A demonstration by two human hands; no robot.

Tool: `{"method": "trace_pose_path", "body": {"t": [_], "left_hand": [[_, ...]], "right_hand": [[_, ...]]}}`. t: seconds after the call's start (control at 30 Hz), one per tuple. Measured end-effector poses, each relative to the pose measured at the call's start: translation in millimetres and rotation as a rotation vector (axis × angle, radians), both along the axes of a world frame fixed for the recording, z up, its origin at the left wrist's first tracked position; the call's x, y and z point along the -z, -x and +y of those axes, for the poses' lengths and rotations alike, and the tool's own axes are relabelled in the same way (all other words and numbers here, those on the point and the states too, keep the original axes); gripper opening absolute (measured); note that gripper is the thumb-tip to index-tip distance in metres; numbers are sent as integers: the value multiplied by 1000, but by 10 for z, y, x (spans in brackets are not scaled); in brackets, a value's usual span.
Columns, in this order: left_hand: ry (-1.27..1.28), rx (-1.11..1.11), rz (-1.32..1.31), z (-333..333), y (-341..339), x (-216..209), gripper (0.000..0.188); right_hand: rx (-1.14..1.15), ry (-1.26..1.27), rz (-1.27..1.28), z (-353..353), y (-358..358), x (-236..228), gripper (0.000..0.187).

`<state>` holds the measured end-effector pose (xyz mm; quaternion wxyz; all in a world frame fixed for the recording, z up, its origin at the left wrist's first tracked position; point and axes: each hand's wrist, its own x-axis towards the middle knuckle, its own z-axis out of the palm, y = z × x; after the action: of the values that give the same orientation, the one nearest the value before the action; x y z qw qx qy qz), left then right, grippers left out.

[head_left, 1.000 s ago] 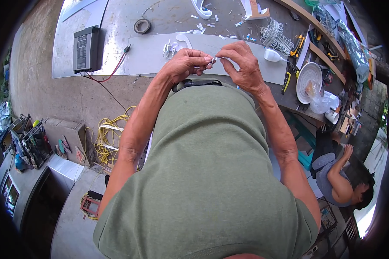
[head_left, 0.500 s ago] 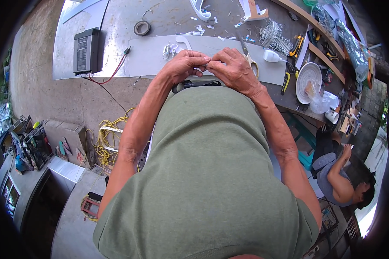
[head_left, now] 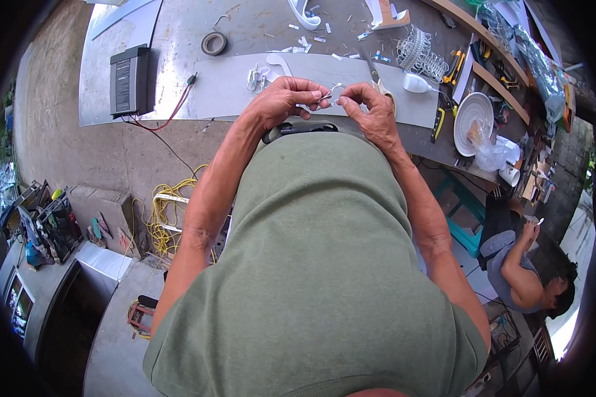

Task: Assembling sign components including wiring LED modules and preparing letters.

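In front of my waist, my left hand (head_left: pixel 288 100) pinches a thin white wire-like piece (head_left: pixel 335 87) between thumb and fingertips. Part of it curls up in the gap between my hands. My right hand (head_left: pixel 372 114) is just to the right, its thumb and forefinger pressed together by the curl; what they hold is too small to make out. Behind the right hand lie scissors (head_left: pixel 389 100), partly covered by the fingers. A white hook-shaped piece (head_left: pixel 279 64) and a small bundle of white cord (head_left: pixel 253 78) rest on the grey sheet (head_left: pixel 218 86) beyond my left hand.
A black box-shaped battery (head_left: pixel 128 83) with leads and a tape roll (head_left: pixel 214 44) are at left. White looped wire (head_left: pixel 420 56), a white bottle (head_left: pixel 417 83), pliers (head_left: pixel 454 67) and a round plate (head_left: pixel 473 126) lie right. A person (head_left: pixel 520 271) sits at far right.
My hands, together before, have come apart, the right one moving right. The white wire-like piece now shows between them.
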<state>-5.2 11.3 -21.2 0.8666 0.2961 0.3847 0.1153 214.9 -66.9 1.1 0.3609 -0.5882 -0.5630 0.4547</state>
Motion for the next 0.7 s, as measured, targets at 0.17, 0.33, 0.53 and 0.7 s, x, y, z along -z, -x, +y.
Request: {"method": "trace_pose_path", "body": {"t": [0.17, 0.33, 0.53, 0.7], "left_hand": [[-18, 1, 1, 6, -4, -4, 21], [-122, 8, 49, -10, 5, 0, 22], [-325, 39, 179, 2, 13, -112, 24], [-457, 77, 268, 0, 13, -105, 24]], "right_hand": [[87, 137, 151, -7, 26, 69, 16], [98, 247, 208, 10, 52, 64, 17], [152, 352, 568, 40, 71, 160, 17], [122, 439, 651, 83, 90, 150, 17]]}}
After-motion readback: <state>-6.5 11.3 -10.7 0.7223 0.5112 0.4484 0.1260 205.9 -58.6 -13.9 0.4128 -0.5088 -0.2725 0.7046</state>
